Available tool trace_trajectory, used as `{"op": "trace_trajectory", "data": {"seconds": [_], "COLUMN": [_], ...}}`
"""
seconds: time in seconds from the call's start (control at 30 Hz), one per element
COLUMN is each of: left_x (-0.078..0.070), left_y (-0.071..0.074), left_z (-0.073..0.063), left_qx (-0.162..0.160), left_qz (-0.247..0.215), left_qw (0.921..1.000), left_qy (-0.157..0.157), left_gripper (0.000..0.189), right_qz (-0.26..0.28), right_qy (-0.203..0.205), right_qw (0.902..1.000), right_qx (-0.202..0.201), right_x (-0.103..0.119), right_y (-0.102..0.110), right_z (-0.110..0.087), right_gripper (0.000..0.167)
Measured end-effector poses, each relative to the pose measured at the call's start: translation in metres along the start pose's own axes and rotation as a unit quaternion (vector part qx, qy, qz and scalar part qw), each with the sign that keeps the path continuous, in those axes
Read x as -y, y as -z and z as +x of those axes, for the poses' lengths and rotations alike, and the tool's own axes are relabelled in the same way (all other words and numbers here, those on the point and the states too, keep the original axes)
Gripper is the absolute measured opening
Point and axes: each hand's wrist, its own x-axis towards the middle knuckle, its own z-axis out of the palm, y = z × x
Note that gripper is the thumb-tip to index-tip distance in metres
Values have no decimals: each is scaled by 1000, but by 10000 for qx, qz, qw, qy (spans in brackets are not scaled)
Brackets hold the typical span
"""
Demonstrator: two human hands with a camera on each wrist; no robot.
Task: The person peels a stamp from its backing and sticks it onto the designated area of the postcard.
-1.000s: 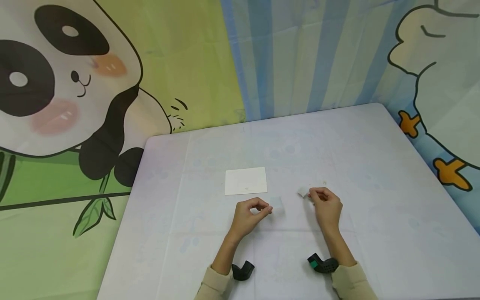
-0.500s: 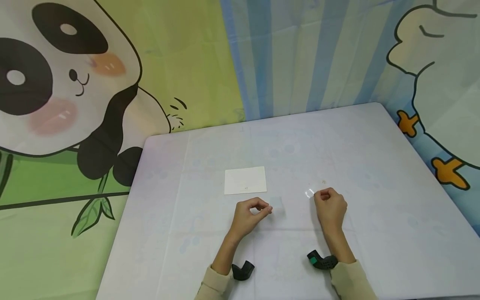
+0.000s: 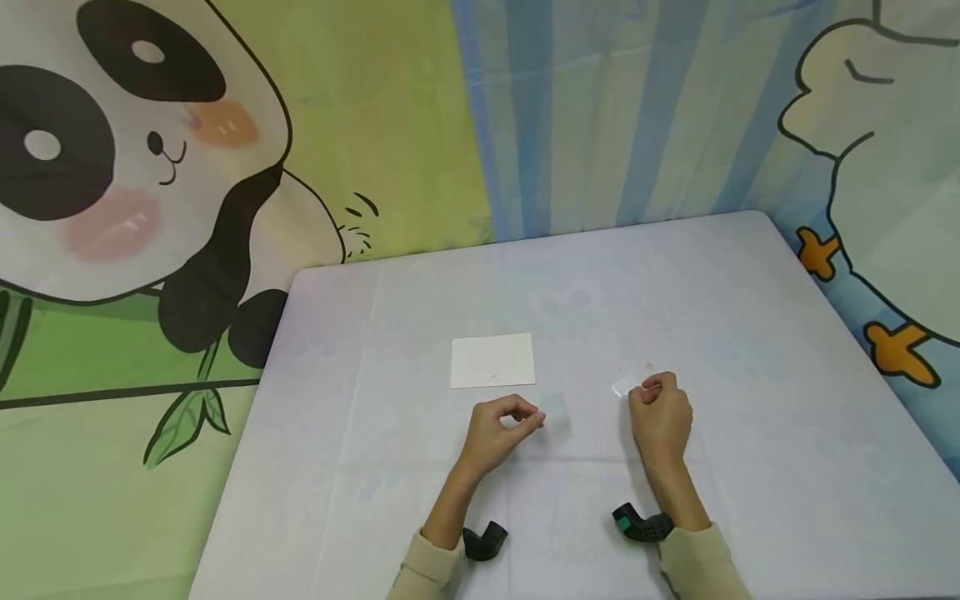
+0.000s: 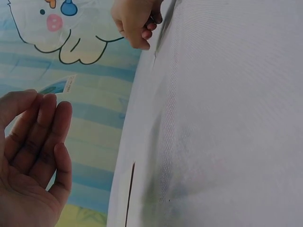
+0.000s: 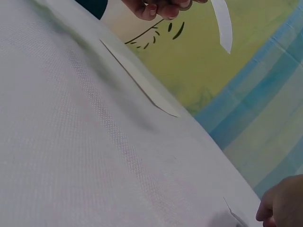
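Observation:
In the head view my left hand [image 3: 502,433] pinches a thin, pale bluish see-through sheet [image 3: 555,408] between thumb and forefinger, above the table. A white printed edge shows on that sheet [image 4: 69,84] in the left wrist view, where the palm and loosely bent fingers are seen. To the right, my right hand [image 3: 662,417] has its fingertips pinched together low over the table. A small shiny clear piece of film [image 3: 622,386] sticks out left of them, its held end hidden by the fingers. Behind the left hand, a white rectangular card [image 3: 492,361] lies flat.
A pale cloth covers the table [image 3: 420,517]. Tiny bits [image 3: 649,365] lie just beyond the right hand. Printed curtains [image 3: 390,125] stand behind the table's far edge. Black wrist devices [image 3: 645,525] sit near both cuffs.
My right hand has shifted slightly right, and the small film went with it, turning from greyish to clear and shiny. The left hand and its sheet stay in place.

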Motion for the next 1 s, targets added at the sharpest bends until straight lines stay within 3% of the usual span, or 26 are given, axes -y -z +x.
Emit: {"op": "trace_trajectory", "data": {"seconds": [0.2, 0.33, 0.4, 0.5, 0.57, 0.63, 1.0], "left_x": [0, 5, 14, 28, 35, 36, 39], "left_y": [0, -2, -5, -9, -10, -11, -11], "left_z": [1, 1, 1, 1, 2, 2, 1], "left_qx": [15, 15, -40, -127, -160, -177, -273], "left_qz": [25, 34, 88, 150, 133, 90, 270], "left_qw": [10000, 10000, 10000, 9998, 9998, 9998, 9990], "left_qy": [-2, 7, -3, -4, 3, -22, -230], "left_gripper": [6, 6, 7, 8, 9, 9, 11], "right_qz": [558, 1053, 1370, 1875, 2114, 2233, 2274], "right_qy": [601, 1209, 1665, 2385, 2681, 2811, 2748], "right_qw": [9964, 9858, 9734, 9439, 9268, 9180, 9157], "right_qx": [206, 496, 779, 1306, 1566, 1688, 1852], "right_x": [7, 11, 13, 18, 22, 26, 30], "right_y": [-2, -4, -6, -9, -11, -12, -12], "right_z": [-2, -5, -7, -10, -13, -15, -20], "right_gripper": [7, 9, 13, 21, 26, 28, 30]}}
